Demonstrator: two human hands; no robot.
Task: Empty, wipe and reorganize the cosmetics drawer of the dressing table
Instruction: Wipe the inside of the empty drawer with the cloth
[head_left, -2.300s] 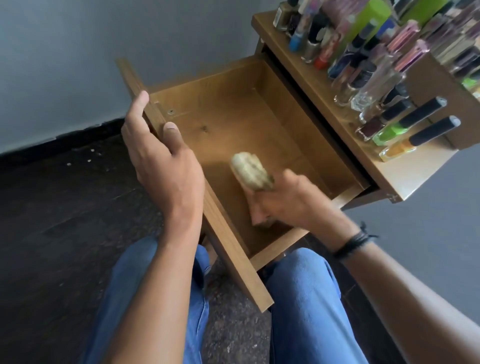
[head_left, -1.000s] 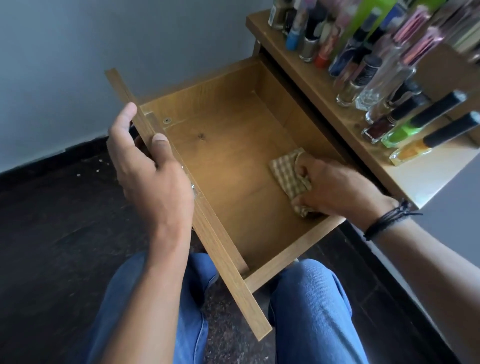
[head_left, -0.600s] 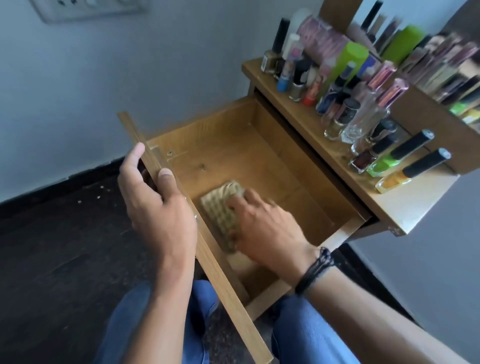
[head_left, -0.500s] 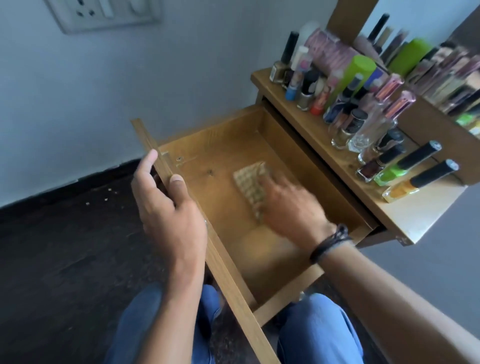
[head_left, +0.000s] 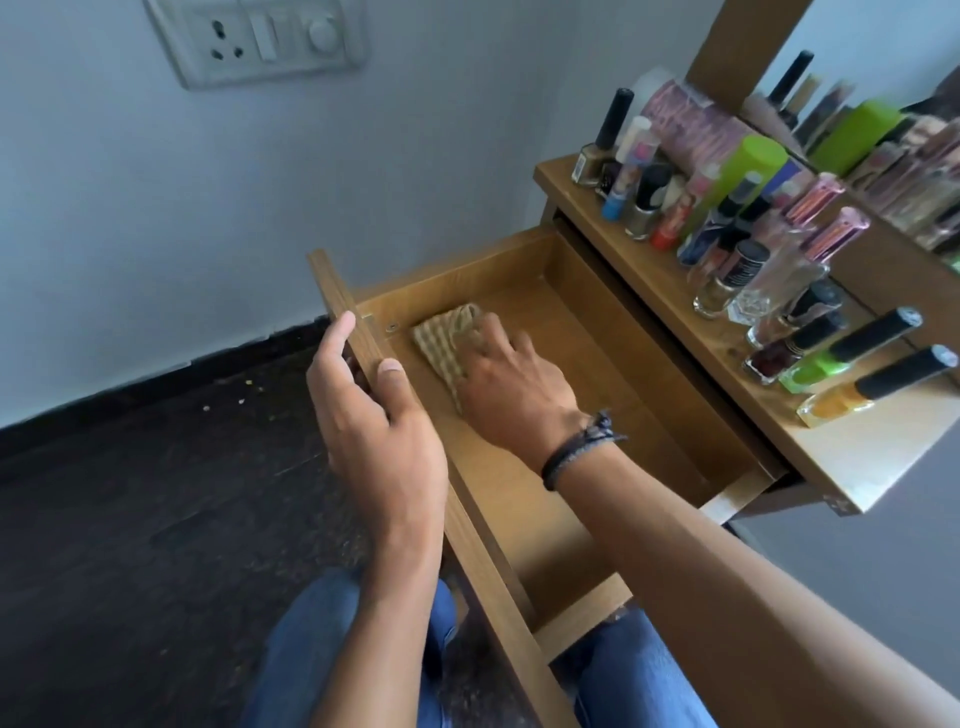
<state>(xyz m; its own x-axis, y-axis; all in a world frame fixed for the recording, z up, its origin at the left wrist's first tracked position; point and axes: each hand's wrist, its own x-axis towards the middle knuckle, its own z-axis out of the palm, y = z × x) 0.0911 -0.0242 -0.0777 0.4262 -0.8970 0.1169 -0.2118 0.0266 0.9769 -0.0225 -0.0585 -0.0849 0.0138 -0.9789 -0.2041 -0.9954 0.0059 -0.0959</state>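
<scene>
The wooden drawer (head_left: 613, 374) stands pulled out of the table (head_left: 857, 457), which runs along the right side of the scene. Its floor is bare wood apart from one checked cloth (head_left: 441, 343), which lies in the far left corner, just beside the front board and the far side wall.

The right hand (head_left: 514, 389) rests on top of the cloth and presses it down onto the drawer floor. Its fingers are fairly straight and lie spread across the fabric, though their tips are a little blurred. A dark braided wristband (head_left: 576, 452) sits on that wrist.

The left hand (head_left: 379, 415) grips the drawer's front board near its far end. The thumb lies on the inner face and the fingers wrap round the outer face, so the board is pinched between them.

On the table top, to the right of the drawer, stands a crowd of cosmetics: small nail polish bottles (head_left: 639, 208) at the far end, a tall green can (head_left: 748, 171) behind them, a clear glass perfume bottle (head_left: 769, 291) further along, and bottles with long black caps at the near end. A mirror (head_left: 883, 52) behind them reflects some of these.

A wall socket (head_left: 260, 36) is set in the pale wall at the far left. The dark floor (head_left: 130, 519) lies below it, and knees in blue jeans (head_left: 639, 675) show at the near edge, under the drawer.
</scene>
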